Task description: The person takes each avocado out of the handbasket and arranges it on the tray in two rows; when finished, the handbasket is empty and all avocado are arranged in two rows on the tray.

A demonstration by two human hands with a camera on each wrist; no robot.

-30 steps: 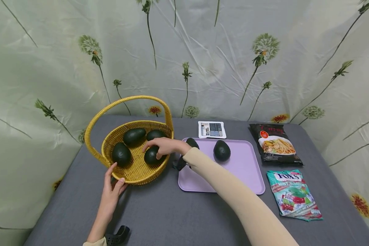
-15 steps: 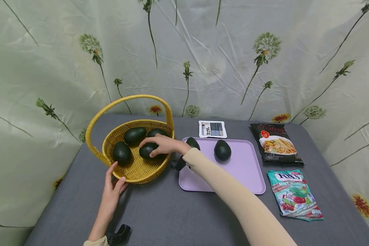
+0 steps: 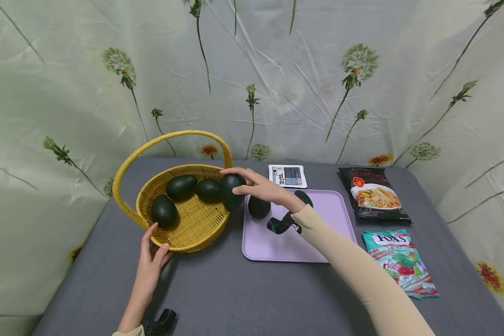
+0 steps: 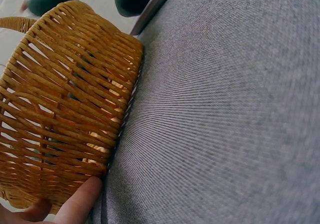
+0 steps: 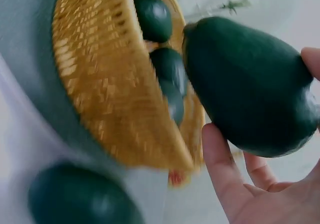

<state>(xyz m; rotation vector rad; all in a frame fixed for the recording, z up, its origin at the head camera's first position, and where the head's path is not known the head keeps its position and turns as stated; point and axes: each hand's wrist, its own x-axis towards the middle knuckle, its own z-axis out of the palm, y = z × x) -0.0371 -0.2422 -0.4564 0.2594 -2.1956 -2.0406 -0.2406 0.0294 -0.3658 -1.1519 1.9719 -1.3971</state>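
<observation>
My right hand (image 3: pixel 266 189) holds a dark green avocado (image 3: pixel 232 196) in the air at the right rim of a yellow wicker basket (image 3: pixel 197 235). In the right wrist view, fingers and thumb grip this avocado (image 5: pixel 245 84) from its sides. Three other avocados (image 3: pixel 164 211) lie inside the basket. My left hand (image 3: pixel 150 266) holds the basket's near-left rim, and in the left wrist view its fingers touch the woven wall (image 4: pixel 75 114). On a lilac tray (image 3: pixel 277 247) sit two avocados (image 3: pixel 259 208), one partly hidden behind the right wrist.
Behind the tray lies a small white packet (image 3: pixel 287 176). A black noodle bag (image 3: pixel 374 196) and a teal candy bag (image 3: pixel 399 261) lie to its right. The basket's tall handle (image 3: pixel 174 135) arches over it. A floral curtain (image 3: pixel 302 93) hangs behind the grey table (image 3: pixel 218 298).
The right hand has gripped an avocado inside the basket, lifted it and moved right to the rim, partly over the tray side. The left hand and the basket have stayed put.
</observation>
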